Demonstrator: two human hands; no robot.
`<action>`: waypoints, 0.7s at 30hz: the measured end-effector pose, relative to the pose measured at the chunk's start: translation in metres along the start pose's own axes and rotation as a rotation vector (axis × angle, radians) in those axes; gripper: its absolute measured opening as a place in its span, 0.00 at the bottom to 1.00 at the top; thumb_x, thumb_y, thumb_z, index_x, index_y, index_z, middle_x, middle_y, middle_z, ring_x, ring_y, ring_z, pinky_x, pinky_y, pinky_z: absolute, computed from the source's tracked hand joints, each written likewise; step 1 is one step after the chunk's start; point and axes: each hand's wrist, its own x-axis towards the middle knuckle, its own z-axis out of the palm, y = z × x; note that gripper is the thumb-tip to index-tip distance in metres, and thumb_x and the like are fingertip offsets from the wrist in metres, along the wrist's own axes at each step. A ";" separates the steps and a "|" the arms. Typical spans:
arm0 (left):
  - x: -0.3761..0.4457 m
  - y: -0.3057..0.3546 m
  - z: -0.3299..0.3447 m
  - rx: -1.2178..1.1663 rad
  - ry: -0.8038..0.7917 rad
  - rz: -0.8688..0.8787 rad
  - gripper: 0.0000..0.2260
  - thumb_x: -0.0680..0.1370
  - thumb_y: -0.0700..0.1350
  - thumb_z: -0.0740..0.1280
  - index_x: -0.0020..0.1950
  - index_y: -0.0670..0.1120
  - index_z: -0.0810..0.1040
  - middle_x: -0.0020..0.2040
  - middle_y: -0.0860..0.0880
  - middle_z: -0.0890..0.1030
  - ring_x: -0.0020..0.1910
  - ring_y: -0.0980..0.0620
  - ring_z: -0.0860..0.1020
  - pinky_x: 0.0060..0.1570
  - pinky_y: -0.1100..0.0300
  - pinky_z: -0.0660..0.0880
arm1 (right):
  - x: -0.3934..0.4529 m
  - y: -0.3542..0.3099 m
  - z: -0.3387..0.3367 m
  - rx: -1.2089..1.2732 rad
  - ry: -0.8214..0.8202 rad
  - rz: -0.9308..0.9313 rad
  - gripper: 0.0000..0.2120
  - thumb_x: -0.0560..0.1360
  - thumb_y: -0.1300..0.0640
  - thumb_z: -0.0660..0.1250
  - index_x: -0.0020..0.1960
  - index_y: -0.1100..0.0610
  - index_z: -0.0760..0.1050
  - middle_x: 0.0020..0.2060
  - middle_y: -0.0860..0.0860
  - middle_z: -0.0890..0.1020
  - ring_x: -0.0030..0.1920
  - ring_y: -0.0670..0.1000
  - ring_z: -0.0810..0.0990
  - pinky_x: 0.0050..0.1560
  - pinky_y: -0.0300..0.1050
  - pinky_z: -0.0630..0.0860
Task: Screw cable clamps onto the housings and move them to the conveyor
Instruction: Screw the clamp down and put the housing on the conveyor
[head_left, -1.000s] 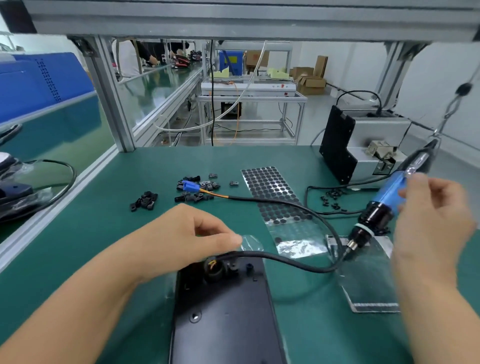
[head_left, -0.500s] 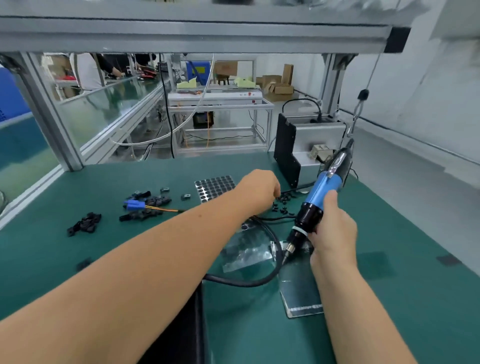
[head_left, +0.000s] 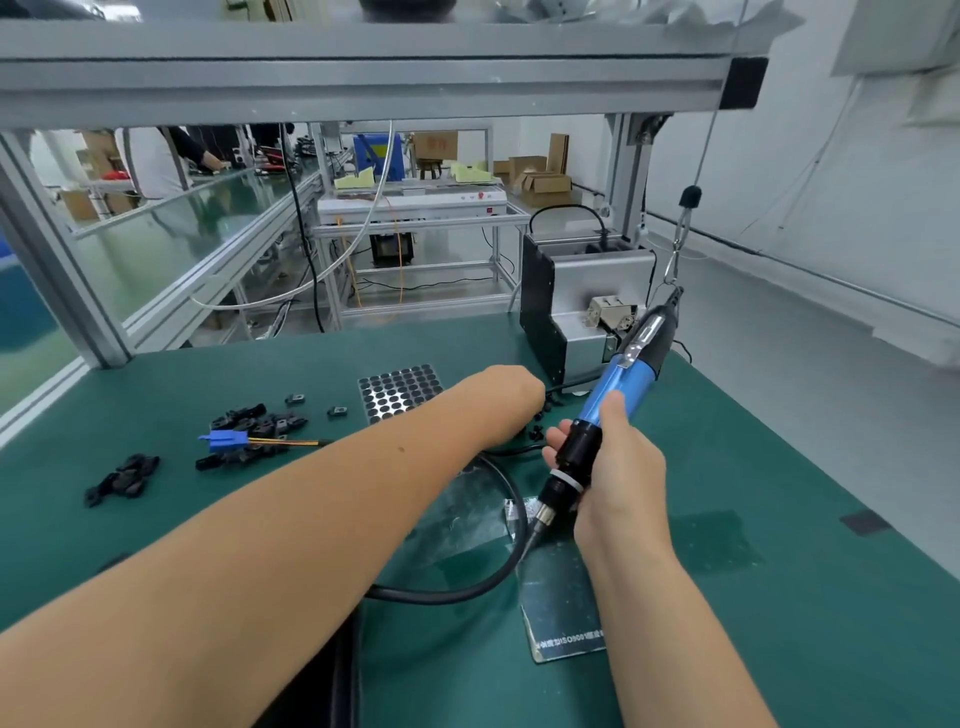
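Now reaching across the green bench mat (head_left: 779, 597): left hand (head_left: 511, 400), a second ago resting at the black plastic housing (head_left: 322, 686) by its cable entry, stretched far forward among small black screws (head_left: 540, 431) scattered near the grey metal screw feeder (head_left: 587, 317). Fingers hidden behind the knuckles, so grip impossible to tell. Probably fetching a screw, with fastening not yet begun. Right hand (head_left: 613, 483) wrapped around the blue-and-black electric screwdriver (head_left: 597, 426), tip angled down over a glossy clear plastic sleeve (head_left: 561, 603). Housing only glimpsed at the bottom edge beneath the left forearm, its thick rubbery black cable (head_left: 498, 571) looping out. Further left, heaps of small matte black cable clamps (head_left: 124, 478) lying untouched beside a blue connector (head_left: 223, 441). Behind, a sheet of round black pads (head_left: 400, 389).
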 end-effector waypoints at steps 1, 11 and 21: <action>-0.002 0.000 0.000 -0.006 0.011 0.003 0.15 0.74 0.32 0.63 0.31 0.45 0.65 0.30 0.49 0.68 0.27 0.51 0.66 0.26 0.59 0.63 | -0.001 0.000 -0.001 0.018 -0.001 0.008 0.15 0.79 0.48 0.63 0.45 0.60 0.74 0.27 0.50 0.81 0.29 0.48 0.81 0.35 0.45 0.81; -0.092 -0.044 -0.021 -0.742 0.319 -0.317 0.12 0.74 0.42 0.62 0.32 0.43 0.66 0.31 0.47 0.71 0.34 0.49 0.68 0.33 0.60 0.65 | -0.018 -0.024 -0.001 0.189 -0.022 -0.204 0.10 0.81 0.50 0.59 0.48 0.58 0.69 0.38 0.53 0.78 0.30 0.46 0.78 0.33 0.42 0.76; -0.226 -0.036 0.001 -2.225 0.289 -0.251 0.05 0.75 0.39 0.69 0.46 0.39 0.83 0.35 0.48 0.79 0.30 0.57 0.73 0.27 0.68 0.67 | -0.077 -0.045 0.041 0.604 -0.352 -0.059 0.13 0.81 0.49 0.58 0.52 0.58 0.73 0.39 0.53 0.80 0.38 0.49 0.79 0.46 0.46 0.78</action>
